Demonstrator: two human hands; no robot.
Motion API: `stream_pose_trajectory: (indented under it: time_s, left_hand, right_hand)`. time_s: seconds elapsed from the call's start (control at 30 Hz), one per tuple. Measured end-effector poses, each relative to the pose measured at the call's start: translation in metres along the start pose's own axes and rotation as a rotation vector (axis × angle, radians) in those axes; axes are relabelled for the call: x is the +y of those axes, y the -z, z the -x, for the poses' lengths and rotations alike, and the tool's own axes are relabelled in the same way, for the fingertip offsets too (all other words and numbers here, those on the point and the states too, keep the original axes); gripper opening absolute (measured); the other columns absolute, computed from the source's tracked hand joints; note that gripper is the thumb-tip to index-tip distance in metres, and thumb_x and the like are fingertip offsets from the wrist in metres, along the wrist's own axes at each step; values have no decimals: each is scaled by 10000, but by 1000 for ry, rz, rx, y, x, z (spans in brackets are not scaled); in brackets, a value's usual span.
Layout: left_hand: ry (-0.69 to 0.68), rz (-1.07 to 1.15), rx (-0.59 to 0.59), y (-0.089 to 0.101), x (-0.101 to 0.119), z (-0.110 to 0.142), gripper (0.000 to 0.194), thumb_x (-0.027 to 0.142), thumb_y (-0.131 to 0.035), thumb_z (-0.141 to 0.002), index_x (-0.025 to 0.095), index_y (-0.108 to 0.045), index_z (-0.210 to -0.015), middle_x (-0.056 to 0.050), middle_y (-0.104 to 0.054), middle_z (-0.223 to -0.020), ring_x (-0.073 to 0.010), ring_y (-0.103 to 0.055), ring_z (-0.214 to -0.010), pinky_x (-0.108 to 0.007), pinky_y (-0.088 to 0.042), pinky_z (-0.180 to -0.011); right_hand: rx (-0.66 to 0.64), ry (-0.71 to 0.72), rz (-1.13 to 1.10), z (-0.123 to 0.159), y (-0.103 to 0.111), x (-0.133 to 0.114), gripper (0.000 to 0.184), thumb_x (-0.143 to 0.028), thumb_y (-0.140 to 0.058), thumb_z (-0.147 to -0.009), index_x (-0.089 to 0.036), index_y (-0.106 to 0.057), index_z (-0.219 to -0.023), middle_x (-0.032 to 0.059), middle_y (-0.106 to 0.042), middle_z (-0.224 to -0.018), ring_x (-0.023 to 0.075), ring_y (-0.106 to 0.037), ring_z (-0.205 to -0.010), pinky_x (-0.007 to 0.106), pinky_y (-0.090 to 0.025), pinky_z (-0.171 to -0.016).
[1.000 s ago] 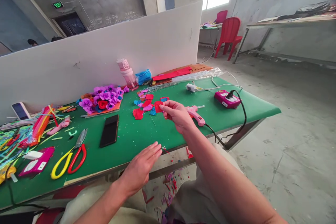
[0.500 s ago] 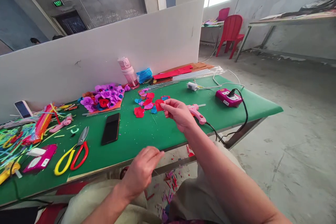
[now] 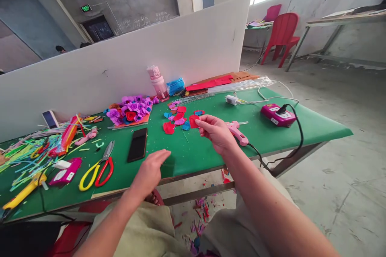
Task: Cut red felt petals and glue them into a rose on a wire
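Observation:
My right hand [image 3: 216,131] is closed in a pinch on a red petal [image 3: 194,121], held above the green table. Beside it on the tabletop lie loose red, purple and blue petals [image 3: 180,121]. Just behind my right hand rests a pink glue gun [image 3: 239,133], partly covered by the hand. My left hand [image 3: 148,172] is over the table's near edge, below a black phone [image 3: 137,144]. Its fingers are stretched out, and I see nothing in them; its thumb is hidden.
A cluster of purple and red flowers [image 3: 132,109] lies toward the back, near a pink bottle [image 3: 158,84]. Scissors [image 3: 104,164], a yellow glue gun [image 3: 25,192] and coloured strips [image 3: 33,154] are at left. A magenta power strip [image 3: 277,115] with a black cord sits at right.
My left hand has risen from over my lap to the table's edge, and its fingers have straightened. My right hand keeps the red petal pinched. The view has turned slightly left.

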State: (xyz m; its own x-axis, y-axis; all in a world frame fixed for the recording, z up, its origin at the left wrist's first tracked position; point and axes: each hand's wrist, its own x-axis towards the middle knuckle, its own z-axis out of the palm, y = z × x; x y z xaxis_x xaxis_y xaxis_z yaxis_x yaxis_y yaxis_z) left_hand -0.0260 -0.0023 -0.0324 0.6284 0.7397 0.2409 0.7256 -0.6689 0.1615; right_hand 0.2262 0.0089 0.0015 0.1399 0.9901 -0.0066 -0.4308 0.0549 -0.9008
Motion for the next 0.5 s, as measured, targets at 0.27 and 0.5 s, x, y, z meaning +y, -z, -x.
stream_pose_trajectory:
  time_s: [0.27,0.5]
  left_hand:
    - [291,-292,-198,-5,-50,-49,608,-67,-339,-648,69,-575,-1192,-143,-565,-1276,-226,-524,-1181,-358,-398,-1025]
    - [185,-111,-145,18,-16,-4,622,-40,-285,-666,176,-624,-1141,-33,-645,-1179,-157,-606,-1069,-285,-486,-933]
  right_hand:
    - [-3,-13,34,-2,-10,4,305,-385,-761,-540,-174,-560,-630,-46,-518,-569,66,-404,-479,231,-307,-473]
    - [-40,-22,26,1,-9,-1,306,-381,-764,-550,-172,-560,-641,-54,-499,-563,59,-400,-483,221,-308,-477]
